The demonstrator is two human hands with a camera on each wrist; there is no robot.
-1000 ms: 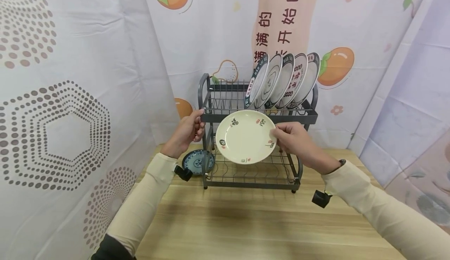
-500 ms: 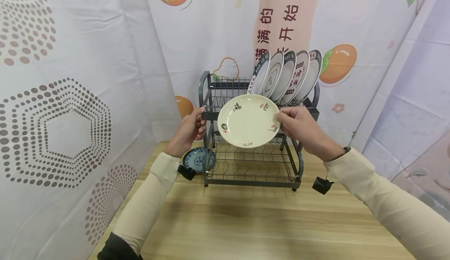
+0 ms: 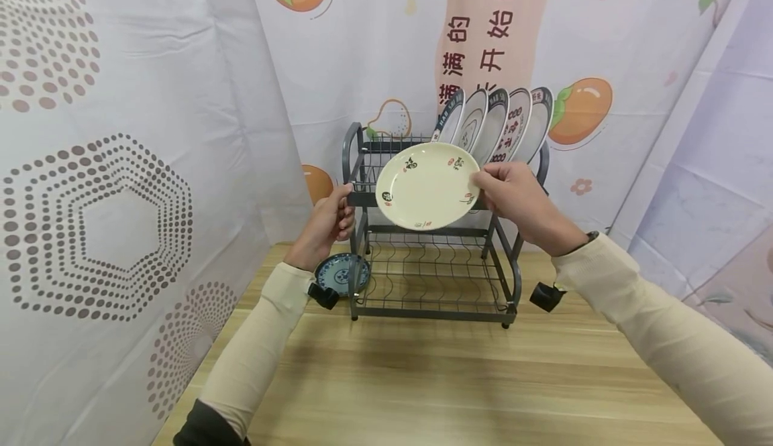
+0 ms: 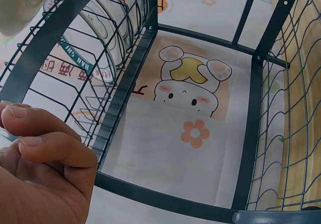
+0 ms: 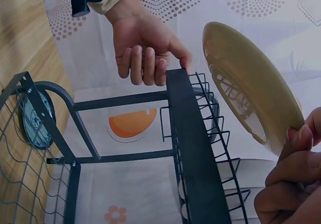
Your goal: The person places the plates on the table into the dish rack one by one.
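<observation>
A cream plate (image 3: 427, 191) with small printed characters round its rim is pinched at its right edge by my right hand (image 3: 513, 198). It is tilted with its face toward me, in front of the upper tier of a dark metal dish rack (image 3: 435, 314). In the right wrist view the underside of the plate (image 5: 271, 81) hangs apart from the rack's upper front bar (image 5: 193, 148). My left hand (image 3: 323, 228) holds that bar's left corner, thumb on top and the other fingers curled below. Several patterned plates (image 3: 519, 127) stand on edge in the upper tier's right half.
A blue patterned plate (image 3: 338, 273) lies on the wooden table (image 3: 386, 379) beside the rack's left legs. The lower wire tier (image 3: 431, 271) holds no plates. Printed curtains (image 3: 229, 97) hang behind and at both sides.
My right hand has lifted the cream plate from below the upper tier's bar to in front of that tier, partly covering the standing plates. My left hand stays at the rack's corner.
</observation>
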